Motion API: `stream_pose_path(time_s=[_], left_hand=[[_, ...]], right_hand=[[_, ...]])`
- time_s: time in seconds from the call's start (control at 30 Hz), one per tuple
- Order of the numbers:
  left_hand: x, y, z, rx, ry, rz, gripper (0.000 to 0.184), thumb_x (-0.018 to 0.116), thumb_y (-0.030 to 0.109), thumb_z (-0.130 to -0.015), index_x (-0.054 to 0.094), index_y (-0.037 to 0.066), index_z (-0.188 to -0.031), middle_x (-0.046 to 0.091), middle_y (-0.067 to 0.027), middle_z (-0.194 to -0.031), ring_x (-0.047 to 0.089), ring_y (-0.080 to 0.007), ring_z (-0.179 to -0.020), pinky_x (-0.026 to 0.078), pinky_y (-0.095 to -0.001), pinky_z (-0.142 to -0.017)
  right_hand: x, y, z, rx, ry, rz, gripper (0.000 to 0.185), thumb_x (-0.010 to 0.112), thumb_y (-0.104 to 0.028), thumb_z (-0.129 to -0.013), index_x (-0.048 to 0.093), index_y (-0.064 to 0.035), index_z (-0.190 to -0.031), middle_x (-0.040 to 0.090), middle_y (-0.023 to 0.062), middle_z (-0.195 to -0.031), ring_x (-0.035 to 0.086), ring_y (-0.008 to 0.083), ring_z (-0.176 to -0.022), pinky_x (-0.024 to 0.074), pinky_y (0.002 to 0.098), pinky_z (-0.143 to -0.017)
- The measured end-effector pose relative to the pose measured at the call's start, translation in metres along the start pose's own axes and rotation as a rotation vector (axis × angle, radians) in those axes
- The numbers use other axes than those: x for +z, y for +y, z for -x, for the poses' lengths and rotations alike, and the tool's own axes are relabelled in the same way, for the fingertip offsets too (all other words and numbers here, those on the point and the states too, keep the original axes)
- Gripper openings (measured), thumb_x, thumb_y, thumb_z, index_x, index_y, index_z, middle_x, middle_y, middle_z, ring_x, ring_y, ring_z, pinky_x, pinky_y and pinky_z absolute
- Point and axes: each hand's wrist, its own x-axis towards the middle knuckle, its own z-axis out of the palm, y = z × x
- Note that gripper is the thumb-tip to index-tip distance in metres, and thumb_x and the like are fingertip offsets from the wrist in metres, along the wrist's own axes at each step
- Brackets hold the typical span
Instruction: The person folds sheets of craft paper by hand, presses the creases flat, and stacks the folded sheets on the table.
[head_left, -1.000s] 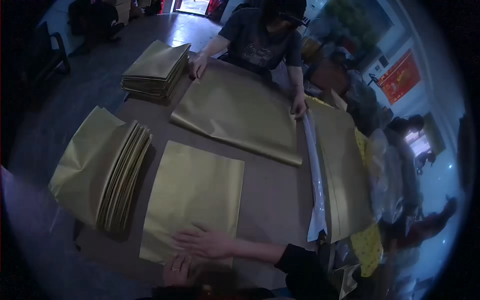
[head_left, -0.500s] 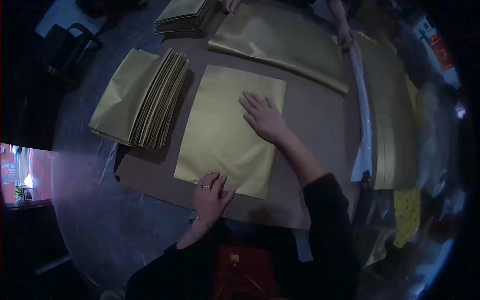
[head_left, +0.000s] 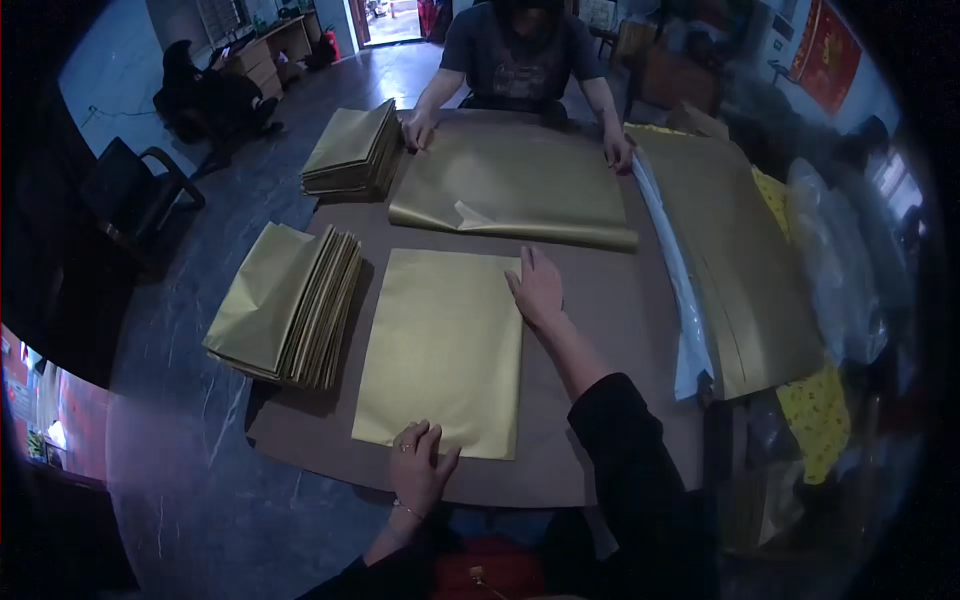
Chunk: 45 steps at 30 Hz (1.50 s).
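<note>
A folded gold paper sheet (head_left: 440, 350) lies flat on the brown board in front of me. My left hand (head_left: 421, 467) rests at its near edge with the fingers apart, their tips touching the paper. At the far right corner, my right hand (head_left: 538, 290) lies with its fingers stretched out over the edge. Neither hand grips anything that I can see. To the left leans a stack of folded gold sheets (head_left: 285, 305), and a second stack (head_left: 350, 150) stands farther back. Across the table, a larger gold sheet (head_left: 520, 180) lies with a rounded fold along its near side.
A person (head_left: 520, 60) opposite has both hands on the larger sheet. Long gold sheets (head_left: 740, 270) and a white plastic strip (head_left: 668, 280) lie along the right of the brown board (head_left: 600, 440). A chair (head_left: 145, 195) stands left; another person (head_left: 205, 90) sits behind.
My view has tilted up, bringing the room and the person opposite into sight. My right hand has slid from the sheet's upper middle to its far right corner. My left hand stays at the near edge.
</note>
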Motion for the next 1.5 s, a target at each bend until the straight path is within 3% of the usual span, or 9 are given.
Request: stream_pose_path(time_s=[0.13, 0.37, 0.53, 0.67, 0.7, 0.9, 1.1, 1.3, 1.5], left_hand=[[0.001, -0.001, 0.001, -0.026, -0.022, 0.055, 0.041, 0.077, 0.026, -0.070, 0.063, 0.005, -0.104, 0.059, -0.0132, -0.110, 0.054, -0.0329, -0.107, 0.046, -0.0425, -0.089], [-0.001, -0.001, 0.003, -0.043, -0.044, 0.076, 0.041, 0.076, 0.025, -0.072, 0.062, 0.005, -0.104, 0.058, -0.0134, -0.111, 0.054, -0.0330, -0.106, 0.046, -0.0431, -0.088], [0.002, -0.003, 0.004, 0.007, -0.016, 0.054, 0.042, 0.077, 0.022, -0.071, 0.061, 0.004, -0.106, 0.056, -0.0137, -0.112, 0.053, -0.0338, -0.108, 0.045, -0.0431, -0.089], [-0.001, -0.002, 0.004, 0.114, 0.002, 0.072, 0.051, 0.077, 0.029, -0.072, 0.059, 0.005, -0.114, 0.055, -0.0127, -0.121, 0.050, -0.0354, -0.116, 0.043, -0.0444, -0.093], [-0.002, -0.001, 0.005, 0.113, 0.001, 0.072, 0.051, 0.077, 0.029, -0.072, 0.059, 0.005, -0.114, 0.055, -0.0127, -0.121, 0.050, -0.0354, -0.116, 0.043, -0.0444, -0.093], [-0.018, 0.038, -0.002, 0.441, -0.322, 0.075, 0.071, 0.071, 0.044, -0.074, 0.048, 0.009, -0.132, 0.045, -0.0100, -0.138, 0.042, -0.0302, -0.129, 0.038, -0.0458, -0.099], [0.009, 0.060, 0.019, 0.637, -0.445, 0.057, 0.052, 0.046, 0.015, -0.084, 0.043, 0.006, -0.136, 0.040, -0.0098, -0.142, 0.040, -0.0245, -0.131, 0.035, -0.0402, -0.105], [0.019, 0.060, 0.032, 0.710, -0.524, -0.040, 0.058, 0.049, 0.016, -0.084, 0.037, 0.006, -0.139, 0.038, -0.0098, -0.144, 0.037, -0.0249, -0.133, 0.034, -0.0413, -0.106], [0.022, 0.057, 0.032, 0.635, -0.831, -0.062, 0.062, 0.060, 0.024, -0.079, 0.042, 0.007, -0.137, 0.042, -0.0119, -0.140, 0.037, -0.0277, -0.132, 0.028, -0.0439, -0.110]], right_hand=[[-0.009, -0.024, 0.011, 0.434, -0.065, -0.259, 0.059, 0.060, -0.035, -0.083, 0.047, 0.0039, -0.126, 0.051, 0.0271, -0.125, 0.053, 0.0391, -0.111, 0.0424, 0.0467, -0.094], [-0.036, -0.019, 0.057, 0.485, -0.548, -1.260, 0.041, 0.057, -0.029, -0.088, 0.056, 0.0067, -0.109, 0.064, 0.0212, -0.099, 0.063, 0.0263, -0.089, 0.0476, 0.0361, -0.077], [-0.039, -0.026, 0.146, 0.340, -0.639, -1.074, 0.045, 0.055, -0.021, -0.093, 0.042, 0.0042, -0.128, 0.058, 0.0137, -0.112, 0.057, 0.0173, -0.096, 0.0473, 0.0334, -0.084], [-0.062, -0.061, 0.196, 0.219, -0.302, -1.155, 0.068, 0.056, -0.015, -0.091, 0.017, -0.0004, -0.145, 0.059, 0.0140, -0.111, 0.058, 0.0180, -0.096, 0.0477, 0.0325, -0.082], [-0.092, -0.067, 0.194, 0.474, -0.550, -0.921, 0.076, 0.053, -0.013, -0.092, 0.003, -0.0027, -0.148, 0.061, 0.0149, -0.106, 0.059, 0.0179, -0.092, 0.0476, 0.0306, -0.081], [-0.101, -0.049, 0.240, 0.656, -0.286, -1.142, 0.068, 0.048, -0.011, -0.095, 0.006, -0.0025, -0.148, 0.058, 0.0150, -0.110, 0.056, 0.0160, -0.095, 0.0450, 0.0269, -0.085], [-0.091, -0.038, 0.306, 0.544, -0.025, -1.223, 0.060, 0.046, -0.010, -0.096, 0.016, -0.0007, -0.147, 0.036, 0.0181, -0.142, 0.045, 0.0196, -0.119, 0.0378, 0.0308, -0.099], [-0.150, -0.037, 0.299, 0.663, -0.452, -0.361, 0.059, 0.052, -0.010, -0.091, 0.028, -0.0045, -0.144, 0.037, 0.0217, -0.142, 0.045, 0.0329, -0.124, 0.0393, 0.0363, -0.100], [-0.117, -0.030, 0.291, -0.372, -0.551, -0.313, 0.052, 0.045, -0.025, -0.094, 0.035, -0.0102, -0.142, 0.031, 0.0113, -0.148, 0.028, 0.0281, -0.137, 0.0203, 0.0449, -0.112]])
